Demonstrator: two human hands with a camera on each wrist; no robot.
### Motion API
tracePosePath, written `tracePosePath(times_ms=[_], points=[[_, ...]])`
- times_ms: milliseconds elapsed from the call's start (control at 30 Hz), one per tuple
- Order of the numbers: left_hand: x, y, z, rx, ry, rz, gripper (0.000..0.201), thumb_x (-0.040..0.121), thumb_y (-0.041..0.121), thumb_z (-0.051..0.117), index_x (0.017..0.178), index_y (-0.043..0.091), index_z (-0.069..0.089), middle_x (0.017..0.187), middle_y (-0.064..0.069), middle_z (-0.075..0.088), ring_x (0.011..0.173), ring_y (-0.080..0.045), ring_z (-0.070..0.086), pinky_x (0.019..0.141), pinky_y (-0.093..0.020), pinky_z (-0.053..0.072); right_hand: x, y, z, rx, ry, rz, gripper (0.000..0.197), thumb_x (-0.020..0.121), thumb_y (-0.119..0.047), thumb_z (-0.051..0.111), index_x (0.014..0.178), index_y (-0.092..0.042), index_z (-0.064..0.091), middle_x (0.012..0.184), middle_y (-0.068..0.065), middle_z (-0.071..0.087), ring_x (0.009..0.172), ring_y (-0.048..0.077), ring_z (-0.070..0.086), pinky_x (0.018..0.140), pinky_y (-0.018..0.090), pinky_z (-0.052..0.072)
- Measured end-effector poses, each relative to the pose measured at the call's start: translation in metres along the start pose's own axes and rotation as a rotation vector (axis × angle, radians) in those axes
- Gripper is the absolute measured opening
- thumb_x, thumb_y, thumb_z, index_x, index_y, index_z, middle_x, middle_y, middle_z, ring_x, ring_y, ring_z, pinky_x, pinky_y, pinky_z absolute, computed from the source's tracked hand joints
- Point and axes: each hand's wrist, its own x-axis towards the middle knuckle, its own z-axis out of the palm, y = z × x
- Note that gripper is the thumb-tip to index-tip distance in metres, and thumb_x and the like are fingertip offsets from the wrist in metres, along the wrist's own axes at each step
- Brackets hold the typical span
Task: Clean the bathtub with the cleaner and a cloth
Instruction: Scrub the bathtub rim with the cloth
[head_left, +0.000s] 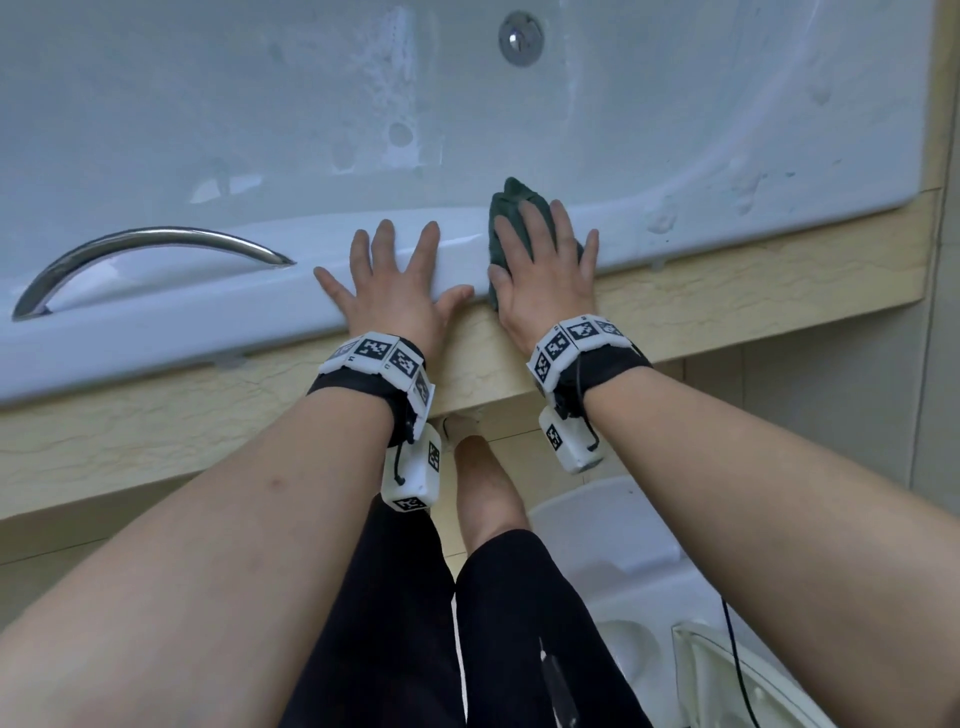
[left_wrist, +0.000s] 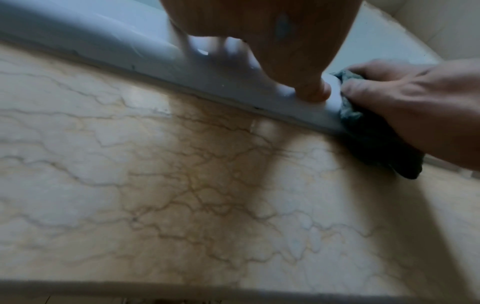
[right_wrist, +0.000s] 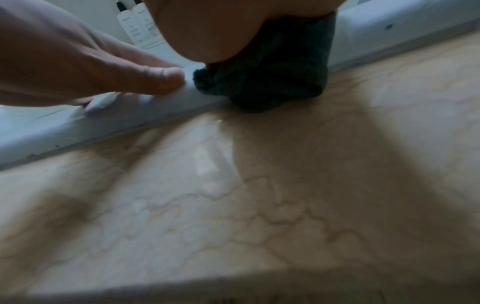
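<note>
The white bathtub (head_left: 208, 312) fills the upper head view, its inner wall spotted with foam. My left hand (head_left: 392, 280) lies flat on the near rim, fingers spread, thumb at the rim's outer edge. Right beside it my right hand (head_left: 545, 265) presses a dark green cloth (head_left: 514, 200) onto the same rim with straight fingers. The cloth (left_wrist: 369, 135) drapes over the rim's outer edge down to the ledge, seen too in the right wrist view as a dark cloth (right_wrist: 275, 78). No cleaner bottle shows in the head view.
A chrome grab handle (head_left: 150, 249) sits on the rim to the left. A round chrome fitting (head_left: 521, 37) is on the far wall. A beige marble ledge (head_left: 727, 291) runs under the rim. Two white bottles (right_wrist: 137, 26) stand behind. A white toilet (head_left: 623, 545) is near my knees.
</note>
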Motion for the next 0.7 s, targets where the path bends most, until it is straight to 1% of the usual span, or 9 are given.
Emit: tracePosePath(times_ms=[67, 100, 200, 267, 333, 467, 533, 600, 700], points=[[0.000, -0.004, -0.002, -0.001, -0.009, 0.009, 0.068, 0.091, 0.065, 0.040, 0.149, 0.040, 0.016, 0.159, -0.005, 0.007, 0.147, -0.027, -0.001, 0.109, -0.067, -0.004, -0.002, 0.013, -0.002, -0.029, -0.019, -0.012, 0.053, 0.097, -0.039, 0.031, 0.148, -0.029, 0.020, 0.157, -0.002, 0.010, 0.146, 0.023, -0.001, 0.114, 0.057, 0.000], [0.001, -0.006, -0.002, 0.000, -0.016, 0.013, 0.068, 0.091, 0.065, 0.040, 0.149, 0.040, 0.016, 0.160, -0.005, 0.006, 0.147, -0.027, -0.001, 0.109, -0.067, -0.004, -0.002, 0.023, -0.004, -0.033, -0.024, 0.016, 0.054, 0.097, -0.039, 0.031, 0.149, -0.029, 0.019, 0.158, -0.002, 0.009, 0.146, 0.022, -0.002, 0.115, 0.056, 0.001], [0.002, -0.011, -0.005, 0.000, -0.035, 0.024, 0.067, 0.091, 0.063, 0.041, 0.149, 0.040, 0.016, 0.160, -0.004, 0.006, 0.147, -0.026, -0.002, 0.110, -0.065, -0.005, 0.002, 0.049, -0.013, -0.020, -0.019, 0.176, 0.055, 0.098, -0.040, 0.028, 0.150, -0.027, 0.016, 0.159, -0.001, 0.005, 0.146, 0.024, -0.003, 0.116, 0.054, 0.003], [0.003, -0.017, -0.008, 0.006, -0.046, 0.026, 0.067, 0.092, 0.063, 0.041, 0.149, 0.040, 0.016, 0.160, -0.005, 0.005, 0.147, -0.026, -0.002, 0.110, -0.064, -0.006, 0.003, 0.050, -0.014, -0.045, -0.021, 0.216, 0.055, 0.098, -0.039, 0.027, 0.150, -0.025, 0.015, 0.159, 0.001, 0.005, 0.146, 0.027, -0.003, 0.116, 0.054, 0.003], [0.004, -0.024, -0.010, 0.000, -0.049, 0.021, 0.066, 0.091, 0.063, 0.041, 0.149, 0.040, 0.017, 0.160, -0.005, 0.006, 0.147, -0.026, -0.001, 0.111, -0.064, -0.006, 0.003, 0.037, -0.014, -0.048, -0.020, 0.230, 0.055, 0.099, -0.038, 0.027, 0.151, -0.023, 0.015, 0.159, 0.004, 0.004, 0.145, 0.030, -0.003, 0.116, 0.054, 0.004], [0.006, -0.030, -0.013, 0.006, -0.055, 0.010, 0.066, 0.091, 0.064, 0.042, 0.148, 0.041, 0.017, 0.159, -0.005, 0.006, 0.147, -0.027, 0.000, 0.110, -0.064, -0.005, -0.001, -0.013, -0.008, -0.027, -0.059, 0.081, 0.056, 0.099, -0.039, 0.029, 0.151, -0.024, 0.012, 0.159, 0.003, 0.001, 0.145, 0.031, -0.006, 0.116, 0.054, 0.000], [0.006, -0.029, -0.013, 0.015, -0.053, 0.005, 0.067, 0.091, 0.064, 0.041, 0.148, 0.041, 0.018, 0.160, -0.005, 0.007, 0.147, -0.027, 0.001, 0.110, -0.064, -0.006, -0.005, -0.032, -0.001, -0.029, -0.061, 0.048, 0.058, 0.098, -0.040, 0.030, 0.151, -0.026, 0.010, 0.159, 0.001, 0.000, 0.145, 0.029, -0.007, 0.115, 0.053, -0.001], [0.006, -0.029, -0.012, 0.020, -0.051, 0.002, 0.066, 0.090, 0.065, 0.041, 0.148, 0.041, 0.018, 0.160, -0.005, 0.007, 0.147, -0.027, 0.001, 0.110, -0.064, -0.006, -0.008, -0.036, 0.004, -0.019, -0.038, 0.053, 0.058, 0.098, -0.040, 0.030, 0.151, -0.026, 0.012, 0.159, 0.001, 0.001, 0.145, 0.029, -0.005, 0.115, 0.052, 0.000], [0.006, -0.028, -0.013, 0.029, -0.050, -0.010, 0.067, 0.090, 0.066, 0.041, 0.148, 0.042, 0.018, 0.160, -0.005, 0.007, 0.147, -0.026, 0.001, 0.110, -0.064, -0.006, -0.007, -0.024, 0.004, -0.017, -0.036, -0.015, 0.057, 0.097, -0.040, 0.032, 0.150, -0.027, 0.014, 0.159, 0.002, 0.003, 0.145, 0.028, -0.005, 0.115, 0.053, 0.001]])
